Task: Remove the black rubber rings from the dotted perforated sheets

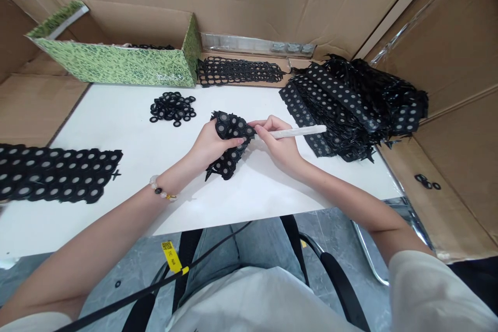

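a bent piece of black rubber sheet (pixel 229 137) with many round holes and grey dots is held up just above the white table (pixel 241 207). the left hand (pixel 216 145) is closed around this sheet, with the fingers on its top and the thumb side pressing it into a curved shape. the right hand (pixel 278 145) is also closed, and it holds a white stick (pixel 299 132) between thumb and fingers, like a pen. the tip of the stick is hidden at the edge of the sheet, so i cannot tell if it touches a dot, but the fingertips of the two hands are very near. the step in hand seems to be working on the dots of this sheet with the stick.

from the sheet, a small pile of loose black rings (pixel 172 108) lies ahead and a little left. a large heap of dotted strips (pixel 350 109) lies to the right, just beside the stick. a flat dotted sheet (pixel 54 172) lies far to the left. farther ahead, a green box (pixel 112 62) stands open, and beside it lies a black strip with empty holes (pixel 241 70).
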Motion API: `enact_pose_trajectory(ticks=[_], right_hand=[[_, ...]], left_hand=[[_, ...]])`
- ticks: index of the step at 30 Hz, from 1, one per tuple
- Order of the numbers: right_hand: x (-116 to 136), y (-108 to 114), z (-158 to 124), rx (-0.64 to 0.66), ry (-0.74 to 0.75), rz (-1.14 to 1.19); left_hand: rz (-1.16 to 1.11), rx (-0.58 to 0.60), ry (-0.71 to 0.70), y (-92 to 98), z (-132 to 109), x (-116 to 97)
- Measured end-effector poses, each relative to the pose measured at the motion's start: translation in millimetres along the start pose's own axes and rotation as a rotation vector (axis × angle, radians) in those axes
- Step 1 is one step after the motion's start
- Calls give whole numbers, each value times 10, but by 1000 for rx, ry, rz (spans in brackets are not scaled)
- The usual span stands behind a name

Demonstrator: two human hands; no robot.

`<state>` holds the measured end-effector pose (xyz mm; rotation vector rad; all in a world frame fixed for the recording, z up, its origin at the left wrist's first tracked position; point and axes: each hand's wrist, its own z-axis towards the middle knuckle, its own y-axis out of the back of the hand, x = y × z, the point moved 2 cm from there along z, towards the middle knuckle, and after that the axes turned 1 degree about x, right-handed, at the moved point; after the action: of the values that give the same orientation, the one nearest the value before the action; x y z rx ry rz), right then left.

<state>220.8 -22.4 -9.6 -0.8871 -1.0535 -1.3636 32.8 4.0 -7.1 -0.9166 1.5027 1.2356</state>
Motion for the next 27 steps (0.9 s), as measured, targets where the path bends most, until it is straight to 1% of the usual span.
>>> enact_pose_trajectory(ticks=[6,15,19,24,27], right_hand=[[-8,15,1,2,32,-77],[-33,-36,-26,-12,187,-260],[-61,-50,-27,-4,217,-342],[-68,-54,-29,-15,275,-370],[-73,-64,-31,-18,279,-401]], left_hand=[[0,-3,-5,-5,-16,2],[-104,-8,14,-59,-39,14],[-118,12,33,-79,-41,21],[-187,25,55,-84,-44,20],[-243,55,60,-96,-44,28]])
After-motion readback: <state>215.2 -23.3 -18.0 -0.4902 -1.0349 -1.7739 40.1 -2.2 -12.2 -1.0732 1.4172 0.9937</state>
